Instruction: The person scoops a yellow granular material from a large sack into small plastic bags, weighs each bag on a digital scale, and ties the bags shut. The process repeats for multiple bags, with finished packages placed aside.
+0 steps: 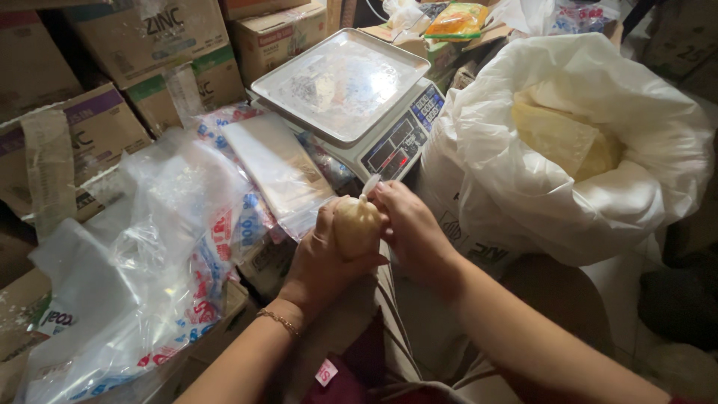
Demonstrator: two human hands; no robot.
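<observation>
My left hand (pixel 318 258) cups a small clear plastic bag filled with pale yellow stuff (pixel 354 227) from below and the left. My right hand (pixel 410 228) pinches the bag's twisted neck, whose white tip sticks up between the fingers. A thin bracelet sits on my left wrist. Both hands are over my lap, just in front of a digital scale (pixel 351 97) with a steel pan. To the right stands a big white sack (pixel 568 150), open at the top, with the same pale yellow stuff inside.
Stacks of flat clear plastic bags (pixel 280 168) lie left of the scale. Crumpled printed plastic bags (pixel 164 254) pile up at the left. Cardboard boxes (pixel 149 45) line the back and left. Packaged goods (pixel 456 19) sit behind the scale.
</observation>
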